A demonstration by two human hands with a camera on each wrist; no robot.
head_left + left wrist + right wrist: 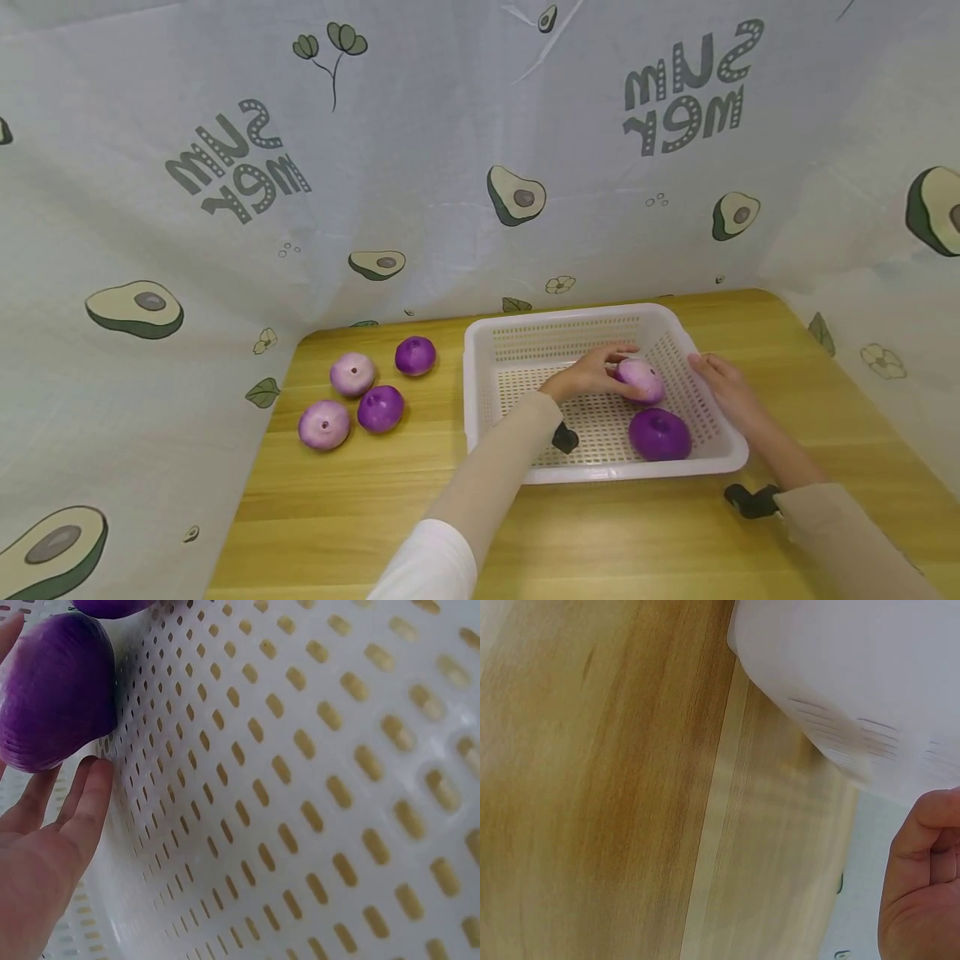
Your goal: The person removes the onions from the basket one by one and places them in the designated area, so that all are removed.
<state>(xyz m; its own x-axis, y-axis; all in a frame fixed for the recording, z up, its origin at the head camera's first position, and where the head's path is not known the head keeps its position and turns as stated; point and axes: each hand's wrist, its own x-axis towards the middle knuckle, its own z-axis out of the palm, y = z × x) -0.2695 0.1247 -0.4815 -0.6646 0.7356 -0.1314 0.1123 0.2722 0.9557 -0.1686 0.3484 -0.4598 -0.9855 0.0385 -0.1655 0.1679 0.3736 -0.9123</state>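
In the head view, my left hand [592,372] reaches inside a white plastic basket [600,477] and holds a pale-topped purple onion [640,381]. The left wrist view has the left hand's fingers [94,787] under the onion [56,690], close to the perforated basket wall [300,772]. A deep purple onion [660,434] sits in the basket's near right corner, just in front of the held one. On the basket's right rim, my right hand [726,387] grips the edge; the right wrist view shows this hand [922,877] curled beside the basket's outer side [855,675].
Left of the basket, on the wooden table [337,517], lie two pale onions [352,374] and two deep purple onions [381,409]. A white cloth with avocado prints [420,167] hangs behind and along both sides of the table.
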